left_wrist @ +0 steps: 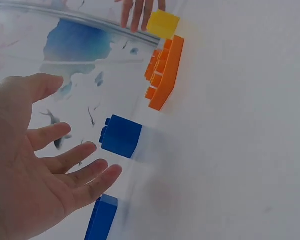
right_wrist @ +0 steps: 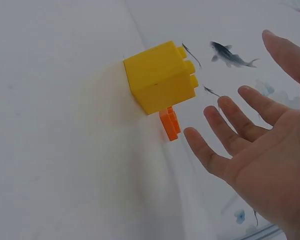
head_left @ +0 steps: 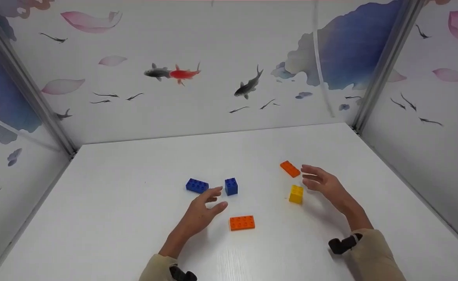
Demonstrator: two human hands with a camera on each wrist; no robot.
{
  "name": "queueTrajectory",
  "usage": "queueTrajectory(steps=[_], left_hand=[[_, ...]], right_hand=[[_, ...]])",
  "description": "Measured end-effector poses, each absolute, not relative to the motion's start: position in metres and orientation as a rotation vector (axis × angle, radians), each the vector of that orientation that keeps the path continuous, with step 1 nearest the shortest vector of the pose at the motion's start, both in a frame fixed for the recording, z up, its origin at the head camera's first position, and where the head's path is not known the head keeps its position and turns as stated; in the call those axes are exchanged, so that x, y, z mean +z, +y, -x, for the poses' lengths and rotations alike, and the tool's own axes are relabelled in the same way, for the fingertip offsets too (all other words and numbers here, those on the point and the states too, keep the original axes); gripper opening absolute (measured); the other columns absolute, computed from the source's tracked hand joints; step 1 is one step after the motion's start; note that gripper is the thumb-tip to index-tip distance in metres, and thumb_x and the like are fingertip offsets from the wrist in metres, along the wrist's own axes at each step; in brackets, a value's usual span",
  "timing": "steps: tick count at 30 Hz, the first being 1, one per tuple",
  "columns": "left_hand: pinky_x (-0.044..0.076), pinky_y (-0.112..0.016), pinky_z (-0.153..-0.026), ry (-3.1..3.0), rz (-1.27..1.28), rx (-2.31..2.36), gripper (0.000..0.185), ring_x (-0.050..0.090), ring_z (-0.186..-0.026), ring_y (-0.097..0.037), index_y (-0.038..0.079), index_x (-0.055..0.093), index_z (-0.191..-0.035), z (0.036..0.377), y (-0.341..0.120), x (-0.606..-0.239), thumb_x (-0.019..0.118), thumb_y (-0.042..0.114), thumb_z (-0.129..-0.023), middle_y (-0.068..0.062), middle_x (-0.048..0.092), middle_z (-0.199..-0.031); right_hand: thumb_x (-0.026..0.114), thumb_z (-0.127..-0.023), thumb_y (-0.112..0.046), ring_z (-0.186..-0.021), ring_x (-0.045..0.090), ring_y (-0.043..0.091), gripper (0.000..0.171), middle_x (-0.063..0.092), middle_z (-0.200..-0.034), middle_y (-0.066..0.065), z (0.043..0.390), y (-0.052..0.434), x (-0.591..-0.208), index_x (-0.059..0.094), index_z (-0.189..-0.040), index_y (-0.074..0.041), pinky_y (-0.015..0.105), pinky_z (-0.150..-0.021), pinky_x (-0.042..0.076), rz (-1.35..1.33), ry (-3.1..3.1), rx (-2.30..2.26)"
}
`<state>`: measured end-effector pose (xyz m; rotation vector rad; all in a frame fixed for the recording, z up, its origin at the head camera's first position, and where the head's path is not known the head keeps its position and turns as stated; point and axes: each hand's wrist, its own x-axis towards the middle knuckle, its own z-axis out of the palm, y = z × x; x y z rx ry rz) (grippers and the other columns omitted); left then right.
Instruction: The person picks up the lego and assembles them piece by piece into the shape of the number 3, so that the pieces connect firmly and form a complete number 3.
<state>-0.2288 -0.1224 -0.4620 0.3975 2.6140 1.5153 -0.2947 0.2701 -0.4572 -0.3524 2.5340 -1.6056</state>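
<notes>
In the left wrist view the long blue brick (left_wrist: 101, 218) is cut off by the bottom edge, and only the fingertips of the right hand (left_wrist: 138, 11) show at the top; in the right wrist view the far orange brick (right_wrist: 169, 123) is mostly hidden behind the yellow cube (right_wrist: 160, 76).

The left hand (head_left: 202, 210) hovers over the white counter (head_left: 115, 218) with fingers spread and relaxed, holding nothing. Just beyond its fingertips stands the small blue cube (head_left: 231, 186), with the long blue brick (head_left: 196, 185) a little to that hand's left; neither is touched. The flat orange brick (head_left: 242, 223) lies near its thumb side (studs up, two rows).

The right hand (head_left: 322, 182) is likewise wide and empty, palm turned inward. The yellow cube (head_left: 296, 194) sits just beside its palm, studs facing up, apart from the fingers. The far orange brick (head_left: 290, 169) lies just off the fingertips.
</notes>
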Motion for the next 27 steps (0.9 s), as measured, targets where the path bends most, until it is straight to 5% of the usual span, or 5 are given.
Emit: queueTrajectory(steps=[5, 16, 27], left_hand=[[0.057, -0.045, -0.096, 2.468, -0.352, 1.622, 0.061, 0.055, -0.130, -0.038, 0.011, 0.045, -0.149, 0.229, -0.119, -0.464, 0.066, 0.035, -0.097, -0.020, 0.053, -0.144], [0.063, -0.038, -0.081, 2.307, -0.268, 1.676, 0.060, 0.063, -0.118, -0.030, 0.010, 0.050, -0.146, 0.228, -0.113, -0.474, 0.074, 0.019, -0.091, -0.017, 0.057, -0.141], [0.062, -0.033, -0.081, 2.263, -0.203, 1.669, 0.058, 0.064, -0.110, -0.022, 0.010, 0.058, -0.138, 0.230, -0.107, -0.479, 0.079, 0.008, -0.083, -0.010, 0.065, -0.130]], right_hand=[[0.063, -0.098, -0.036, -0.141, 0.044, 0.036, 0.066, 0.039, -0.158, 0.015, 0.297, 0.271, -0.463, 0.037, -0.153, -0.010, 0.040, -0.108, 0.050, 0.334, 2.461, -1.631], [0.068, -0.094, -0.036, -0.136, 0.049, 0.033, 0.063, 0.046, -0.154, 0.013, 0.293, 0.272, -0.473, 0.046, -0.146, -0.009, 0.051, -0.115, 0.040, 0.316, 2.440, -1.549], [0.074, -0.090, -0.029, -0.130, 0.052, 0.033, 0.061, 0.051, -0.146, 0.015, 0.295, 0.274, -0.478, 0.051, -0.141, -0.007, 0.048, -0.110, 0.046, 0.309, 2.467, -1.471]])
